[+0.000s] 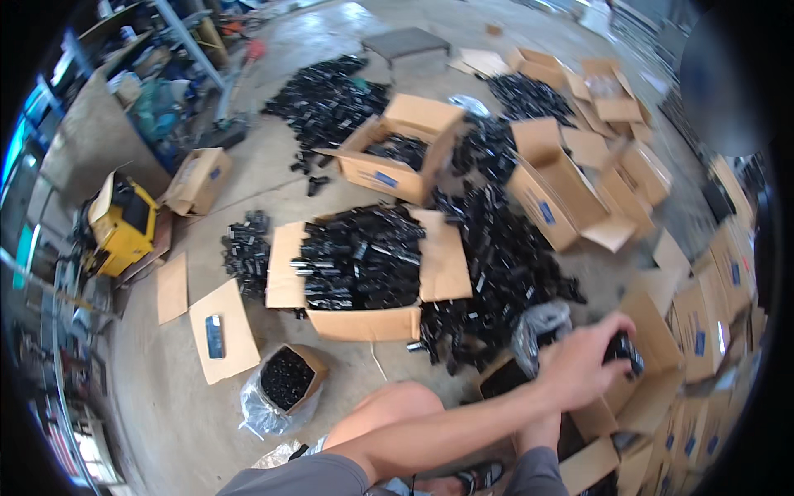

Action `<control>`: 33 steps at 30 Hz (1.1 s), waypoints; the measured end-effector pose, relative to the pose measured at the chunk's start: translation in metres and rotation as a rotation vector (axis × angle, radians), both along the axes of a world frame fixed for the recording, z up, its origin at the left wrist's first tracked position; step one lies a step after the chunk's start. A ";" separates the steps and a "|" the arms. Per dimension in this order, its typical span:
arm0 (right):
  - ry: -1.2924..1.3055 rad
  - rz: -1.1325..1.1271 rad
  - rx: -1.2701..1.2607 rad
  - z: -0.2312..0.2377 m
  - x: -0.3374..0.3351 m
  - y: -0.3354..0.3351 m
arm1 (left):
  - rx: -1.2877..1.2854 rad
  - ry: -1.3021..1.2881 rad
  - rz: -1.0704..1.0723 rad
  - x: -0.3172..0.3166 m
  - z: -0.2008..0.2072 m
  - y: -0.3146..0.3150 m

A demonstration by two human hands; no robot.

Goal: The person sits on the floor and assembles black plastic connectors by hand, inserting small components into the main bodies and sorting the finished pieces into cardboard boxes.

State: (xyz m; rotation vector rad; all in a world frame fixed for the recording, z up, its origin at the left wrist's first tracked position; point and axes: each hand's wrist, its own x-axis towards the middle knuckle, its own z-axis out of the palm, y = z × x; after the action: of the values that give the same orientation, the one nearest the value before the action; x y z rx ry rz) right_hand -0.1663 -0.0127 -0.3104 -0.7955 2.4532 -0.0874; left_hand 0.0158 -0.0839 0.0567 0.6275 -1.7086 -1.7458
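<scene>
My left arm reaches across to the right, and my left hand (583, 364) is closed around a small glossy black part (622, 354); its exact kind is unclear. It is held over an open cardboard box (649, 339). My right forearm (539, 436) rises from the lower edge and passes behind the left one, which hides the right hand's fingers. Close by lies a clear plastic bag (542, 318) at the mouth of a box with dark contents. Just beyond, a heap of black parts (504, 289) covers the floor.
An open carton (364, 324) packed with black parts stands in front of me. A bag-lined small box (318, 376) of black bits is at left, near a phone (215, 336) on cardboard. More cartons (389, 178) and heaps lie beyond; a yellow machine (124, 240) stands far left.
</scene>
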 end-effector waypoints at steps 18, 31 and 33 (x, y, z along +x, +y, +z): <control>0.010 0.071 -0.156 0.032 -0.008 -0.024 | -0.085 0.091 0.024 0.020 0.006 0.007; -0.027 -0.122 -1.207 0.335 0.001 0.028 | -0.165 0.214 -0.058 0.019 0.022 -0.017; 0.075 -0.215 -1.252 0.373 0.023 0.078 | -0.137 0.151 -0.156 0.013 0.016 -0.007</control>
State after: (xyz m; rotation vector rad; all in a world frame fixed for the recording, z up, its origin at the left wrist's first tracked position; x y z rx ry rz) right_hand -0.1434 0.0651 0.0630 -0.9636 2.3511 -1.7981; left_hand 0.0286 -0.0909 0.0726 0.3009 -1.7917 -1.7161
